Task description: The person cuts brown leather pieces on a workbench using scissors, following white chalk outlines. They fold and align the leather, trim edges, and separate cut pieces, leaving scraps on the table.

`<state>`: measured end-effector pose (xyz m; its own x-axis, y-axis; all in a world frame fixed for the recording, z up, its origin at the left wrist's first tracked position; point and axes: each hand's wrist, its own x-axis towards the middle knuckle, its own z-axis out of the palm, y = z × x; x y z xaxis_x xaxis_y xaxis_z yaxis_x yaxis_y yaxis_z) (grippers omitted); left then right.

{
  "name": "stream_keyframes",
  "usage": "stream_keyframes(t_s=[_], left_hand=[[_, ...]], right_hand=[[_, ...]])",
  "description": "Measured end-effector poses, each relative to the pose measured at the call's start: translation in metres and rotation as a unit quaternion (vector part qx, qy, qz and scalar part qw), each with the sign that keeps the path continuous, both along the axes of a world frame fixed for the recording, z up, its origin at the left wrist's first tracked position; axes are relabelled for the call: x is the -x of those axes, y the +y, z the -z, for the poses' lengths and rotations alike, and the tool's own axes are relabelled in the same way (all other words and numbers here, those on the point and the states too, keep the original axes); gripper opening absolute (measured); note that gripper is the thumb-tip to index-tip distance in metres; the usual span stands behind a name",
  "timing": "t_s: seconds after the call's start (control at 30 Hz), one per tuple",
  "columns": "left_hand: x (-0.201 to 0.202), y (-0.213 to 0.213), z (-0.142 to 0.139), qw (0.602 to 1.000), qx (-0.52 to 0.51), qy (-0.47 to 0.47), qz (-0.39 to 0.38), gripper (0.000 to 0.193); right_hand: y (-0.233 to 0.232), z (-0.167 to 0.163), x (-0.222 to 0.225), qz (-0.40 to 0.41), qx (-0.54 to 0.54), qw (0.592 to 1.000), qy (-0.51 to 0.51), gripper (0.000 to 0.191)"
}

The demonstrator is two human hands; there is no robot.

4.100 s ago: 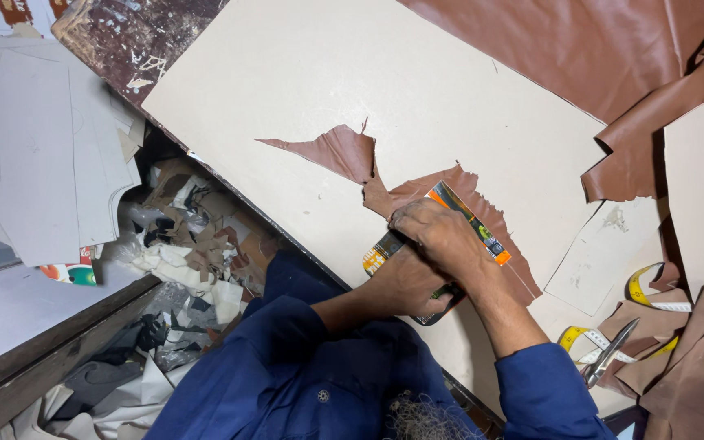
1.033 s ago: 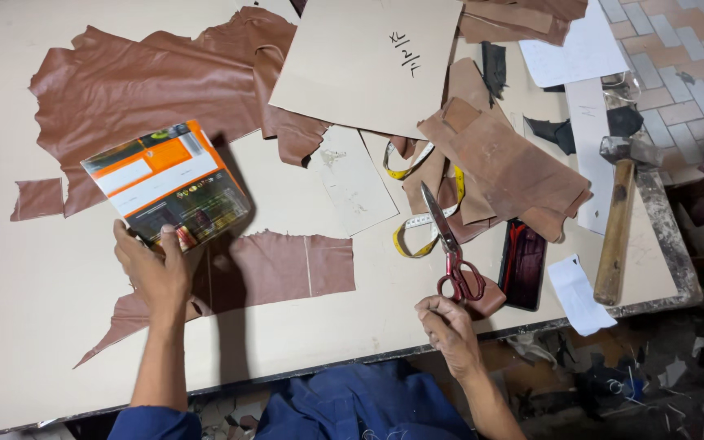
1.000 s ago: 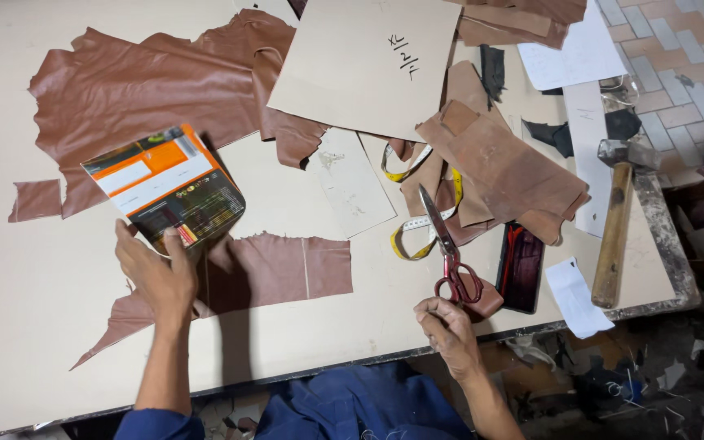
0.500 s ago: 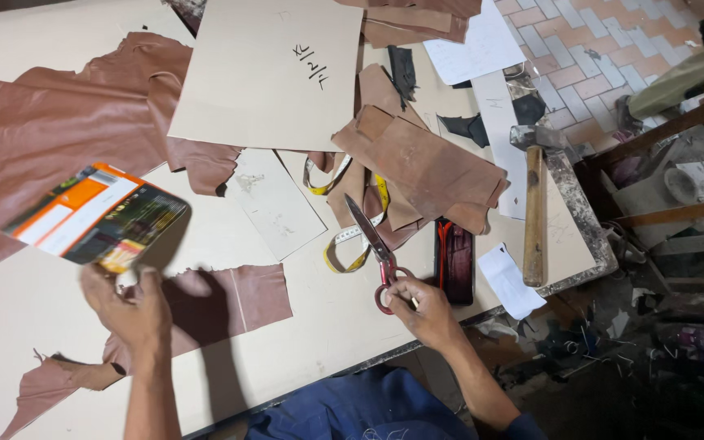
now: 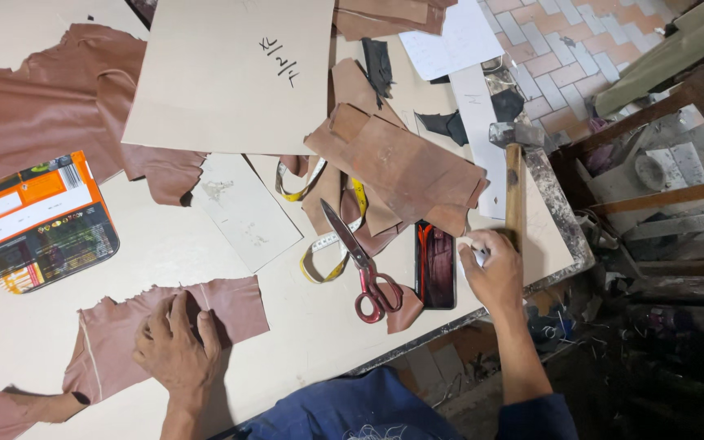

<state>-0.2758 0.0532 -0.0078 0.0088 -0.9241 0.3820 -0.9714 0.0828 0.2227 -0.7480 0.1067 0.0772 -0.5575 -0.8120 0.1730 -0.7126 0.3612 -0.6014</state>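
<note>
1. My left hand (image 5: 177, 346) lies flat, fingers spread, pressing the leather piece (image 5: 169, 326) to the tabletop (image 5: 303, 326); half a second ago that hand was still lifted beside the orange box (image 5: 41, 220).
2. The box now rests apart, up and to the left of my left hand, no longer held.
3. My right hand (image 5: 495, 273) has left the scissors (image 5: 360, 265) and moved outward to the tabletop's right edge; its fingers curl over a small white slip (image 5: 476, 254) beside the hammer (image 5: 515, 187). Whether they grip it I cannot tell.
4. The scissors lie untouched between my hands, blades pointing away from me, red handles nearest me, just beside a dark phone (image 5: 436, 265).
5. A tape measure (image 5: 327, 244) loops beyond the scissors, under folded leather (image 5: 397, 167).
6. I judge the change this way: with the leather pinned and the box set down, the work has turned from the box to the leather.
</note>
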Motion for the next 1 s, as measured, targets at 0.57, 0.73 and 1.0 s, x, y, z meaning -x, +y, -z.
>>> stream_keyframes(t_s=[0.57, 0.73, 1.0], left_hand=[[0.003, -0.020, -0.013, 0.998, -0.064, 0.021, -0.019, 0.052], [-0.001, -0.023, -0.016, 0.997, -0.072, 0.031, -0.021, 0.054], [-0.003, -0.023, -0.014, 0.995, -0.088, 0.030, -0.022, 0.053]], right_hand=[[-0.159, -0.019, -0.057, -0.167, -0.102, 0.969, 0.153, 0.068], [-0.189, 0.002, -0.022, -0.190, -0.161, 0.952, 0.180, 0.028], [-0.193, -0.031, 0.058, -0.102, 0.045, 0.963, 0.246, 0.018]])
